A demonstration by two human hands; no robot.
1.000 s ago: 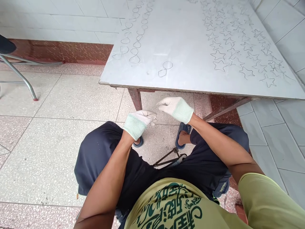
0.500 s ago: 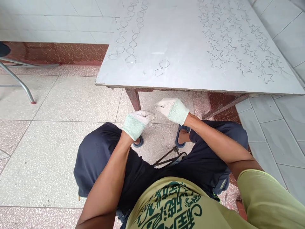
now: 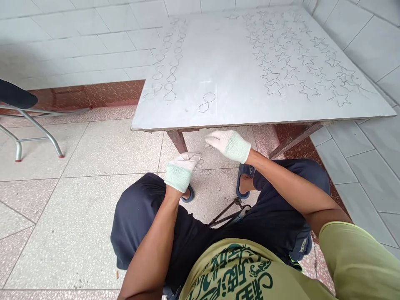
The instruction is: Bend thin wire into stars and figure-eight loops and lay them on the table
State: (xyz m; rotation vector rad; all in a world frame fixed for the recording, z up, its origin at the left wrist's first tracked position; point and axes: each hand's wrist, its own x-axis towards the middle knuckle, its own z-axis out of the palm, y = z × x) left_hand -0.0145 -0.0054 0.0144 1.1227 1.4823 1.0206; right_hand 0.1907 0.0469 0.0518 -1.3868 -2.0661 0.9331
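Note:
My left hand (image 3: 183, 166), in a white glove with a pale green cuff, is pinched closed over the floor between my knees. A piece of thin wire (image 3: 197, 153) shows faintly at its fingertips. My right hand (image 3: 227, 144), gloved the same way, is a little higher and further right, just below the table's front edge. Its fingers are pinched together on the faint wire, and a small gap separates the two hands. On the white tabletop (image 3: 225, 75) ahead, the nearest wire figure-eight (image 3: 206, 102) lies by itself.
More wire figure-eights (image 3: 170, 86) line the table's left side. Many wire stars (image 3: 275, 88) cover its right side. A table leg (image 3: 177, 141) stands beyond my left hand. A metal-legged stool (image 3: 46, 133) is at far left. Dark metal bars (image 3: 223, 212) show between my legs.
The view has tilted up and shifted left, showing more wall and stool. My hands have moved slightly apart, the right one higher relative to the left; both stay pinched.

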